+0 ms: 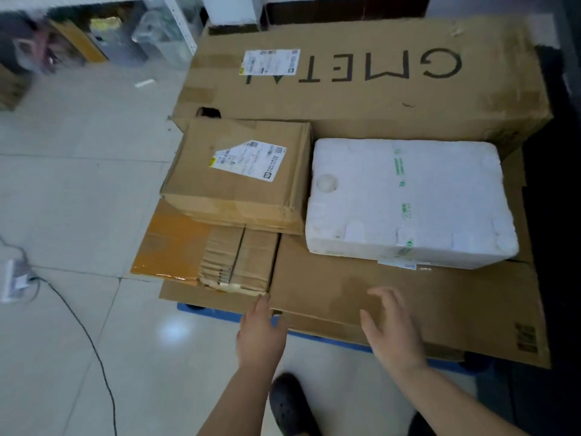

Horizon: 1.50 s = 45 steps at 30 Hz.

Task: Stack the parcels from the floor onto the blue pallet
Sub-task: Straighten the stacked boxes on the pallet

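The blue pallet (220, 313) shows only as a thin blue edge under the parcels. On it lie a long flat brown carton (440, 303) at the front, a white foam box (405, 199) on top of that, a labelled brown box (239, 171) resting on a taped orange-brown box (195, 247), and a very large printed carton (361, 77) at the back. My left hand (259, 332) hovers at the flat carton's front left corner, fingers straight. My right hand (391, 325) is spread over the flat carton's near edge, holding nothing.
Pale tiled floor (78, 184) lies to the left, with a black cable (88, 335) running to a white power strip (15, 278). Shelving with bags and boxes (94, 36) stands at the far left. My dark shoe (289, 404) is just before the pallet.
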### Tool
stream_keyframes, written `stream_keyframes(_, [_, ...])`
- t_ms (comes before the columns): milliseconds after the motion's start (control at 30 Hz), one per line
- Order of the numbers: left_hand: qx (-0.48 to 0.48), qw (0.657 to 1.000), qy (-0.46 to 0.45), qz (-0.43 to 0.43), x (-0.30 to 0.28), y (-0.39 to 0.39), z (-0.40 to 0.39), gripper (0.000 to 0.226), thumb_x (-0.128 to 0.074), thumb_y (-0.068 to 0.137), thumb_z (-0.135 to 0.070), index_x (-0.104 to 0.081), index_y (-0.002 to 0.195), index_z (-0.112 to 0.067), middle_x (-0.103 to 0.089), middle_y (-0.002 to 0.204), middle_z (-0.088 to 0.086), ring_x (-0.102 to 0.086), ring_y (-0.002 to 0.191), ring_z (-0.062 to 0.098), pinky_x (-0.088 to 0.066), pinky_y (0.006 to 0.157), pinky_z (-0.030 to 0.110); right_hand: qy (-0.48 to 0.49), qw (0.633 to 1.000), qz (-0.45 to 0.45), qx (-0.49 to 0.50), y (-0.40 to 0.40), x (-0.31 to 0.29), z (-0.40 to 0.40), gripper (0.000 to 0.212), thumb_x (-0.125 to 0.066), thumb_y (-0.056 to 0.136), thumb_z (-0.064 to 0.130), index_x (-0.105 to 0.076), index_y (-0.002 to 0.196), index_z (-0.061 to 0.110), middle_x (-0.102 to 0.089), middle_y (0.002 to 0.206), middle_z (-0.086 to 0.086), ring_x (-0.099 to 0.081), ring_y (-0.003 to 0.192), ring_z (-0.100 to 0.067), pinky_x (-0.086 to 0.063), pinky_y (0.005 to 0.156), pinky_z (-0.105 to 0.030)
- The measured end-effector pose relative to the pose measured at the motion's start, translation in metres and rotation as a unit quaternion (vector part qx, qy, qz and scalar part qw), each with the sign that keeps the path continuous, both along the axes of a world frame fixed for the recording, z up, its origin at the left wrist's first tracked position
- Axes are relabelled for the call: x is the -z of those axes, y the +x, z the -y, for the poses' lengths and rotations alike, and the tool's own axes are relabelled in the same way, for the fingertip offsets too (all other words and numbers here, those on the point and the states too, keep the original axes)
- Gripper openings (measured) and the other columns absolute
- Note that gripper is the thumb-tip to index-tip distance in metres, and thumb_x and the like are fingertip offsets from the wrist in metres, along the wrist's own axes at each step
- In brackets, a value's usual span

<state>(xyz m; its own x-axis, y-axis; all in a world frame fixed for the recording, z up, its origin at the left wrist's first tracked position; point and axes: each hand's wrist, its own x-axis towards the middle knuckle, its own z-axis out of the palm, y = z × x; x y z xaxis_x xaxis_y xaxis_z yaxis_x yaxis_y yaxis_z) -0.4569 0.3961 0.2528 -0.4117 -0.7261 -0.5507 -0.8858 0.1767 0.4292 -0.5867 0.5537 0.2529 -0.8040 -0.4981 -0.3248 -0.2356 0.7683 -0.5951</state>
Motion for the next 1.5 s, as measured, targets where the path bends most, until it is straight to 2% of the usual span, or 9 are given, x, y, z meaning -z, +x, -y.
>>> stream_keyframes(167, [-0.048, 0.994, -0.068, -0.072, -0.031, -0.005, 0.067, 0.057, -0.054, 0.090, -0.021, -0.034, 0.144, -0.018, -0.038, 0.148, 0.005, -0.035, 0.135, 0.026, -0.035, 0.108, 0.045, -0.043, 0.980, -0.180, -0.073, -0.001, -0.033, 0.087, 0.045, -0.074, 0.074, 0.021, -0.061, 0.116, 0.013, -0.058, 0.125, -0.008, -0.054, 0.118, -0.031, -0.030, 0.104, -0.042])
stream_keyframes(300, [-0.136, 0.970, -0.152, -0.132, -0.054, -0.029, 0.140, 0.068, -0.054, 0.090, -0.027, -0.022, 0.148, -0.016, -0.020, 0.157, 0.005, -0.019, 0.144, 0.029, -0.024, 0.113, 0.049, 0.116, 0.982, -0.137, -0.051, -0.038, -0.027, 0.127, 0.073, -0.051, 0.088, 0.047, -0.019, 0.148, 0.022, -0.009, 0.160, -0.001, -0.001, 0.148, -0.023, 0.007, 0.115, -0.053])
stream_keyframes(467, [-0.205, 0.966, -0.127, -0.095, -0.057, -0.051, 0.227, 0.076, -0.049, 0.091, -0.043, -0.010, 0.151, -0.015, -0.016, 0.159, 0.008, -0.021, 0.144, 0.032, -0.024, 0.113, 0.053, 0.232, 0.958, -0.135, -0.101, -0.052, -0.008, 0.136, 0.073, -0.039, 0.093, 0.042, -0.004, 0.152, 0.017, 0.005, 0.161, -0.005, 0.008, 0.148, -0.028, 0.000, 0.117, -0.054])
stream_keyframes(567, [-0.133, 0.981, -0.072, -0.121, -0.047, -0.051, 0.242, 0.068, -0.046, 0.092, -0.047, -0.025, 0.148, -0.014, -0.040, 0.148, 0.013, -0.039, 0.134, 0.034, -0.033, 0.110, 0.048, 0.247, 0.953, -0.141, -0.101, -0.052, -0.004, 0.144, 0.073, -0.040, 0.092, 0.038, -0.003, 0.152, 0.017, 0.005, 0.161, -0.005, 0.007, 0.148, -0.028, -0.003, 0.116, -0.056])
stream_keyframes(867, [-0.047, 0.989, -0.075, -0.122, -0.058, -0.030, 0.234, 0.068, -0.047, 0.092, -0.046, -0.018, 0.150, -0.027, -0.033, 0.153, 0.000, -0.035, 0.138, 0.027, -0.034, 0.109, 0.048, 0.274, 0.954, -0.062, -0.103, -0.050, -0.021, 0.152, 0.080, -0.045, 0.094, 0.035, 0.007, 0.151, 0.012, 0.014, 0.160, -0.006, 0.014, 0.147, -0.024, 0.001, 0.118, -0.051])
stream_keyframes(1100, [-0.025, 0.985, -0.143, -0.096, -0.116, 0.054, 0.174, 0.041, -0.047, 0.094, -0.035, -0.048, 0.133, -0.024, -0.055, 0.133, 0.002, -0.053, 0.118, 0.023, -0.043, 0.091, 0.038, 0.213, 0.973, -0.032, -0.078, -0.001, -0.078, 0.140, 0.068, -0.044, 0.093, 0.028, -0.011, 0.151, 0.013, -0.008, 0.161, -0.002, 0.002, 0.149, -0.019, -0.004, 0.118, -0.050])
stream_keyframes(1200, [-0.070, 0.990, -0.109, -0.063, -0.145, 0.123, 0.135, 0.036, -0.047, 0.093, -0.034, -0.053, 0.127, -0.022, -0.059, 0.127, 0.002, -0.056, 0.112, 0.023, -0.046, 0.093, 0.039, 0.155, 0.985, 0.004, -0.081, 0.043, -0.119, 0.117, 0.060, -0.047, 0.090, 0.023, -0.027, 0.146, 0.015, -0.029, 0.153, -0.005, -0.027, 0.141, -0.025, -0.028, 0.112, -0.045])
stream_keyframes(1333, [-0.080, 0.997, -0.017, -0.004, -0.178, 0.200, 0.102, 0.034, -0.052, 0.091, -0.028, -0.055, 0.123, -0.018, -0.058, 0.126, 0.004, -0.055, 0.096, 0.017, -0.042, 0.074, 0.027, 0.106, 0.986, 0.089, -0.093, 0.107, -0.168, 0.096, 0.046, -0.049, 0.091, 0.021, -0.042, 0.136, 0.020, -0.047, 0.138, -0.003, -0.058, 0.110, -0.024, -0.049, 0.093, -0.040])
stream_keyframes(1500, [-0.081, 0.997, -0.004, 0.022, -0.231, 0.250, 0.111, 0.038, -0.055, 0.089, -0.023, -0.054, 0.126, -0.013, -0.057, 0.128, 0.009, -0.056, 0.114, 0.025, -0.039, 0.086, 0.029, 0.089, 0.982, 0.085, -0.141, 0.165, -0.222, 0.125, 0.031, -0.050, 0.087, 0.017, -0.054, 0.118, 0.016, -0.062, 0.113, -0.007, -0.061, 0.097, -0.026, -0.053, 0.085, -0.040])
